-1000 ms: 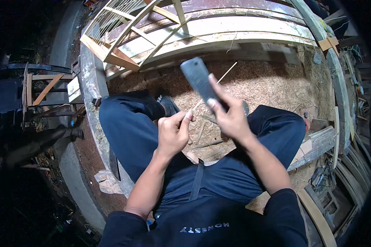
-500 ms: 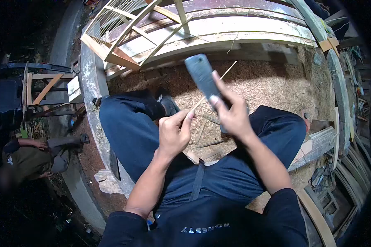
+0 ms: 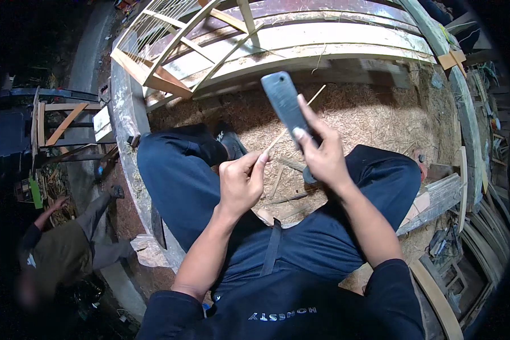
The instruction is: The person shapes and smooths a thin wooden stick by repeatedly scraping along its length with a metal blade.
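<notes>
My left hand (image 3: 242,180) is closed in a pinch on the near end of a thin wooden stick (image 3: 278,137). The stick slants up and right, passing behind the blade, and its far tip shows beyond it. In my right hand (image 3: 324,154) is a cleaver (image 3: 281,101) with a broad, dark grey rectangular blade and a hole near its far corner. My thumb and a stretched finger press along the blade, while the handle is mostly hidden by the hand. Whether the blade touches the stick, I cannot tell.
Shavings (image 3: 368,122) cover the ground between my legs, with loose wood offcuts (image 3: 292,197). A slatted wooden frame (image 3: 170,85) stands at the upper left, against a pale plank (image 3: 345,37). Another person (image 3: 62,243) is at the far left. Curved wood strips (image 3: 487,243) lie at right.
The cleaver and my right hand have shifted slightly up and right. My left hand stays almost still with the stick. The other person at left has moved lower in view.
</notes>
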Action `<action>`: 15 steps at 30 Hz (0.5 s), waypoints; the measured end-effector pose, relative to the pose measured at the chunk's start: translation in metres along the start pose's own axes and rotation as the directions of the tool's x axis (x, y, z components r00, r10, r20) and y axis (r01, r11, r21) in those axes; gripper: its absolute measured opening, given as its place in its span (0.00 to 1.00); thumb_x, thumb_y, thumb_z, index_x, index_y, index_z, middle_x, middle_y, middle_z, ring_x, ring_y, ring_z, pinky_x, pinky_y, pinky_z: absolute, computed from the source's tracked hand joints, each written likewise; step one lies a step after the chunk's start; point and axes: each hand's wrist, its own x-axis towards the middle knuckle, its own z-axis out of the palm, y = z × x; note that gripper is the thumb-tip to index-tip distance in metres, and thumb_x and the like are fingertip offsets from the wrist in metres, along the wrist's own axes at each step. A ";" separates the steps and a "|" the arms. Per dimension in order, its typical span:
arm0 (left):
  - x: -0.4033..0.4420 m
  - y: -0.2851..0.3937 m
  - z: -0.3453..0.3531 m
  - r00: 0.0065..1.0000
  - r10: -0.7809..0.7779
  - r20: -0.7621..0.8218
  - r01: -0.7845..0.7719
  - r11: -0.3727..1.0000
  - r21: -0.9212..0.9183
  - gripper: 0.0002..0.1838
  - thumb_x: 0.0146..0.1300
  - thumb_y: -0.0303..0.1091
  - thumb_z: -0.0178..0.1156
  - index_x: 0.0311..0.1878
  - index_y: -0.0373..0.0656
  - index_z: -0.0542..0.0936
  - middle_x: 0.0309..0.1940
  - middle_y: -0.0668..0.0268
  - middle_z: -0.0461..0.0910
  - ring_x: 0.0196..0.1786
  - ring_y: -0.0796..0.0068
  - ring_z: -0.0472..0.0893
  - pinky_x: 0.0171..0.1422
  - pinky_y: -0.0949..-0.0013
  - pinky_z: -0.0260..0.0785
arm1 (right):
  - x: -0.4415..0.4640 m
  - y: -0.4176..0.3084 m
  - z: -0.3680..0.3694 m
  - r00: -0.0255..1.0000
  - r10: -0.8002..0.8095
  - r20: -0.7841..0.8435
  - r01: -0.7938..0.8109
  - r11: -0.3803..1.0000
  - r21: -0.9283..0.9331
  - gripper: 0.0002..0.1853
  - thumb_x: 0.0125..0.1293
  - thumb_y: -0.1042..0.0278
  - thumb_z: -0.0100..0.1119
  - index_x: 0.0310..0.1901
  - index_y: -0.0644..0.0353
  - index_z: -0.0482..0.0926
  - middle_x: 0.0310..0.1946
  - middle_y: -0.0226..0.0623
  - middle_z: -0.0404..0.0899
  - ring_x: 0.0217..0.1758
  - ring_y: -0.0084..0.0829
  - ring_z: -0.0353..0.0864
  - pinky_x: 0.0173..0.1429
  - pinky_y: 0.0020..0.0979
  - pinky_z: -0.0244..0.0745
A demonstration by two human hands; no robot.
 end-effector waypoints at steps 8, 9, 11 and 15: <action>0.002 0.003 0.001 1.000 0.006 -0.027 -0.006 1.000 -0.011 0.07 0.71 0.25 0.64 0.44 0.31 0.88 0.31 0.54 0.90 0.34 0.74 0.90 0.39 0.71 0.79 | -0.005 0.002 0.003 0.998 -0.051 0.040 0.050 0.998 0.025 0.33 0.70 0.80 0.59 0.76 0.52 0.71 0.68 0.53 0.79 0.69 0.37 0.81 0.70 0.34 0.74; 0.003 0.001 0.002 1.000 -0.004 -0.028 0.004 1.000 0.005 0.07 0.71 0.25 0.65 0.44 0.31 0.88 0.30 0.54 0.89 0.33 0.74 0.90 0.39 0.71 0.79 | -0.011 -0.002 0.006 0.994 -0.017 0.105 0.012 0.999 0.047 0.33 0.70 0.80 0.59 0.76 0.52 0.70 0.69 0.53 0.77 0.71 0.38 0.78 0.71 0.34 0.73; 0.003 0.000 0.000 1.000 -0.013 -0.023 0.013 0.999 0.031 0.07 0.71 0.25 0.65 0.44 0.31 0.88 0.30 0.54 0.89 0.33 0.75 0.90 0.39 0.71 0.78 | -0.010 0.008 0.008 0.993 -0.072 0.089 0.066 0.995 0.074 0.33 0.70 0.81 0.58 0.77 0.52 0.70 0.70 0.54 0.76 0.74 0.39 0.75 0.74 0.35 0.70; 0.001 0.000 0.000 0.999 0.021 -0.047 -0.020 1.000 0.020 0.07 0.70 0.25 0.65 0.44 0.31 0.88 0.30 0.54 0.89 0.33 0.74 0.90 0.39 0.71 0.79 | 0.005 -0.010 -0.004 0.993 0.109 0.055 -0.114 0.988 0.101 0.35 0.69 0.82 0.57 0.78 0.51 0.68 0.66 0.52 0.80 0.70 0.37 0.79 0.72 0.33 0.71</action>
